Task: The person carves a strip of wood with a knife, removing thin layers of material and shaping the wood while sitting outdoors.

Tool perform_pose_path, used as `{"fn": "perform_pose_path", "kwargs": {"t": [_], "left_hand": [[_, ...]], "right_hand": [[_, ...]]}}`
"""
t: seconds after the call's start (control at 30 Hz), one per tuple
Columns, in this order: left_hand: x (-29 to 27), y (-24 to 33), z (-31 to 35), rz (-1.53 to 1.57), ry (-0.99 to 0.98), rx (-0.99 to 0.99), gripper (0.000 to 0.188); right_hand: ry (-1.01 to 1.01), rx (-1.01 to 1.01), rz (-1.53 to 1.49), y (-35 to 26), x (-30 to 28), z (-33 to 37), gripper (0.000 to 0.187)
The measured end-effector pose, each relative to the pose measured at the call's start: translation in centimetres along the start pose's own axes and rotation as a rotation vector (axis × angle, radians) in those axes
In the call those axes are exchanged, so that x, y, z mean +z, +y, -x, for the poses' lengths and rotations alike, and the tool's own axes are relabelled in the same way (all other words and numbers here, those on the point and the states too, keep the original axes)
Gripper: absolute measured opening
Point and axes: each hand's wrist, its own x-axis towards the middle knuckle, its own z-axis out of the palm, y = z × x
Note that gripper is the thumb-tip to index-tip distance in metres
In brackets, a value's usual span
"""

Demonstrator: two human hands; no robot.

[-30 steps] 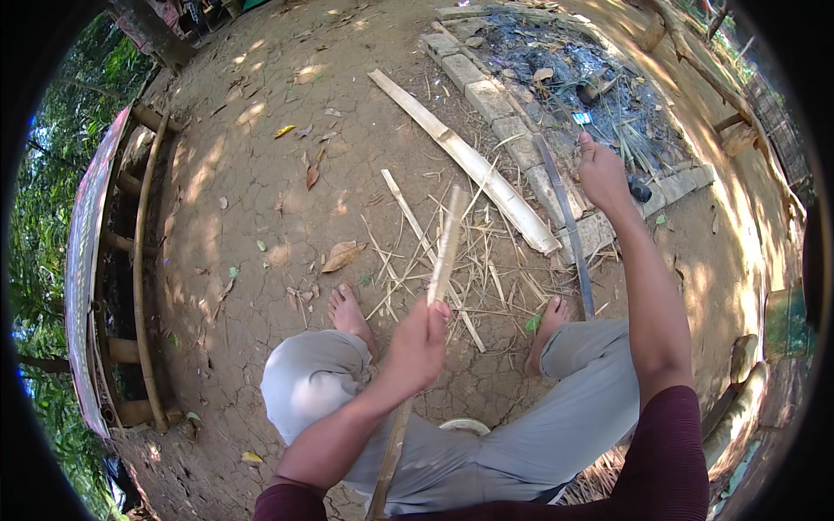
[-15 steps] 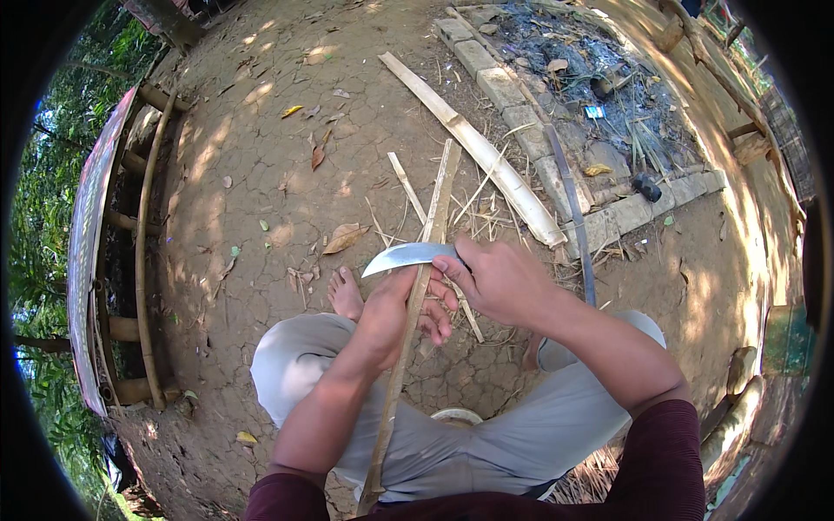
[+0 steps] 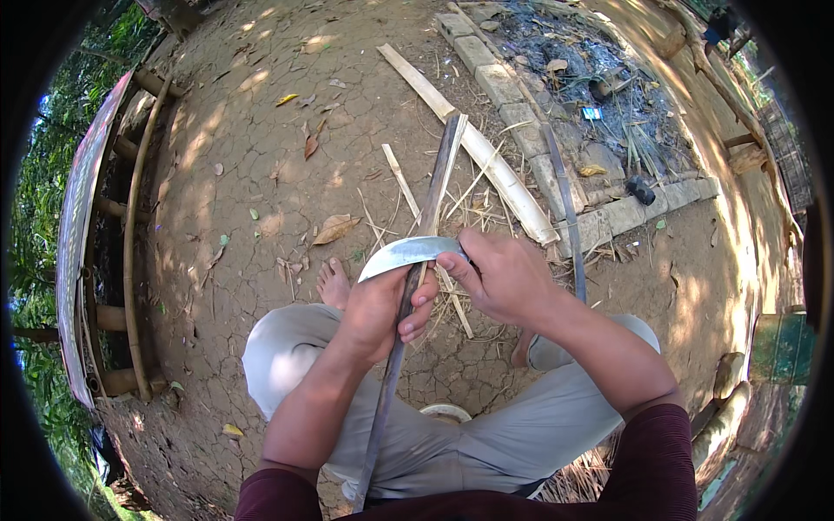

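Cracked earth [image 3: 265, 187], hands [image 3: 372, 314] [image 3: 512, 276] gripping a narrow dark strip [image 3: 440, 174], a curved knife [image 3: 405, 252]

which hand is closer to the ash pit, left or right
Right. The right hand, holding the knife, is below and left of the ash pit in the picture; the left hand, around the strip, is farther left and lower.
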Motion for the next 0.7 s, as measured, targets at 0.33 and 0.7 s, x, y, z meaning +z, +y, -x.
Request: {"fn": "perform_pose_path", "kwargs": {"t": [0.33, 0.7], "left_hand": [[1.3, -2.8, -0.6, 0.050, -0.018, -0.091, 0.033], [-1.1, 0.1, 0.5, 0.085, -0.076, -0.206, 0.035]], "right_hand": [[0.144, 0.000, 0.351, 3.1, 0.2, -0.1, 0.043], [0.197, 0.108, 0.482, 6.2, -1.6, -5.7, 0.043]]}}
